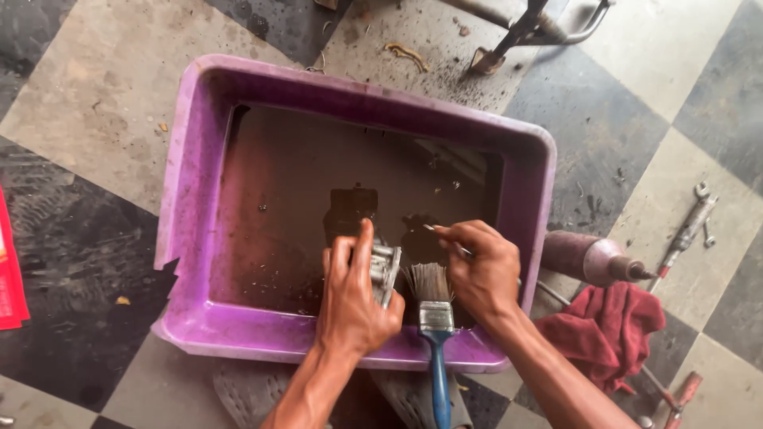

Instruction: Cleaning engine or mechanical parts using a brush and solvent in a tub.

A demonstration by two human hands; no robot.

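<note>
A purple plastic tub [191,199] filled with dark brown liquid sits on the checkered floor. Over its near side, my left hand [354,298] grips a small grey metal part [385,270], held just above the liquid. My right hand [481,270] pinches a thin metal rod [445,238] whose tip points toward the part. A paintbrush with a blue handle [435,318] rests on the tub's near rim between my two hands, its bristles toward the liquid.
A red rag [608,330] lies on the floor right of the tub. Next to it is a brownish bottle with a nozzle [592,258], and wrenches [691,226] lie farther right. A metal stand foot [509,44] is behind the tub. Something red [9,278] shows at the left edge.
</note>
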